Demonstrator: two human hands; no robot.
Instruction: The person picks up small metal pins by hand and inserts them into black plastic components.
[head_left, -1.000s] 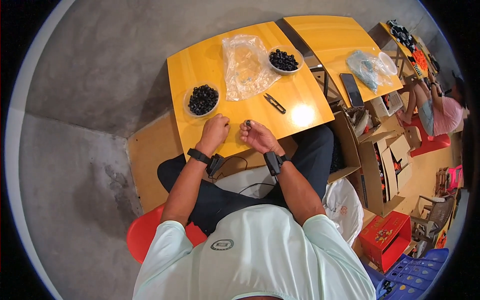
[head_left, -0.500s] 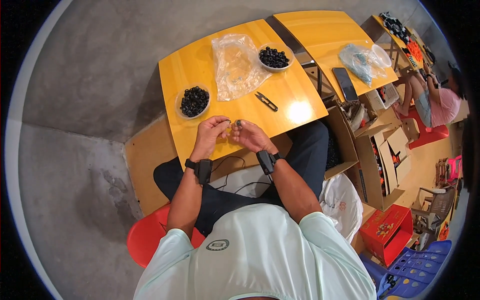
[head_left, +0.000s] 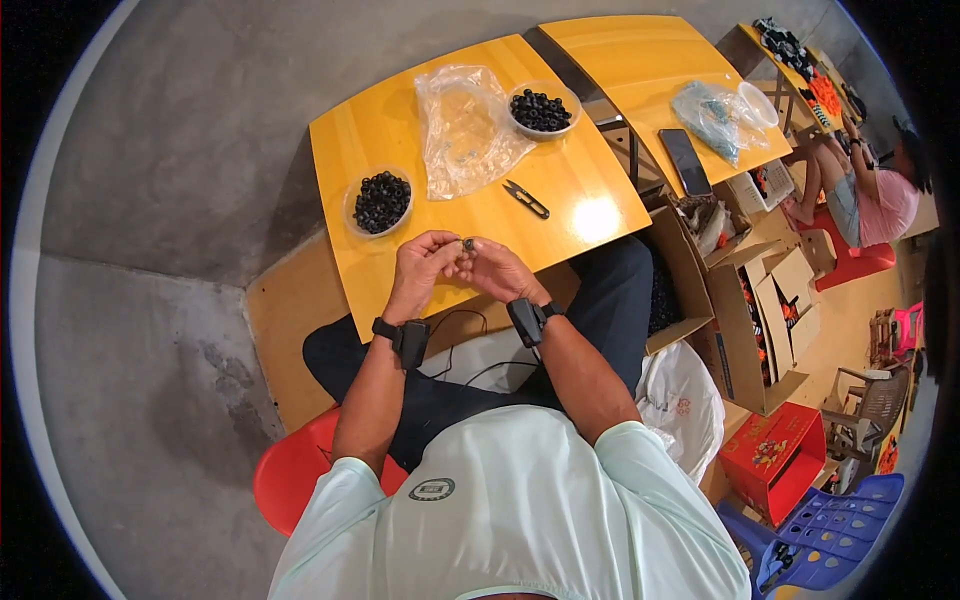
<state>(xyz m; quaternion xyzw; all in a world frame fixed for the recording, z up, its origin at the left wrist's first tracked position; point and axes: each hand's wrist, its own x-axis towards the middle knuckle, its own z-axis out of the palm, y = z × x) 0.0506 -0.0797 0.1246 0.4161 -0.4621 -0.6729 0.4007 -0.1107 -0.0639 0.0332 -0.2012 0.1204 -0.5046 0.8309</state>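
Over the near edge of the yellow table [head_left: 400, 115], my left hand [head_left: 421, 268] and my right hand [head_left: 497, 272] meet fingertip to fingertip. The right thumb and forefinger pinch a small dark round piece [head_left: 468, 244], like those in the tubs. Against it my left fingers are pinched together; what they hold, if anything, is too small to make out. A clear tub [head_left: 350, 215] heaped with black ring-like pieces [head_left: 382, 202] stands beyond my left hand. Farther right is a second tub [head_left: 574, 105] of the same pieces. Black thread snips [head_left: 527, 199] lie beyond my right hand.
A clear plastic bag [head_left: 440, 150] with tiny bits lies between the tubs. On the second table [head_left: 620, 60] are a phone [head_left: 685, 163] and another bag [head_left: 708, 115]. Cardboard boxes [head_left: 735, 330] stand at my right. A person in pink [head_left: 885, 205] sits farther off.
My hands have come together, so that the left fingertips now meet the dark piece in my right fingers. The whole view has shifted slightly.
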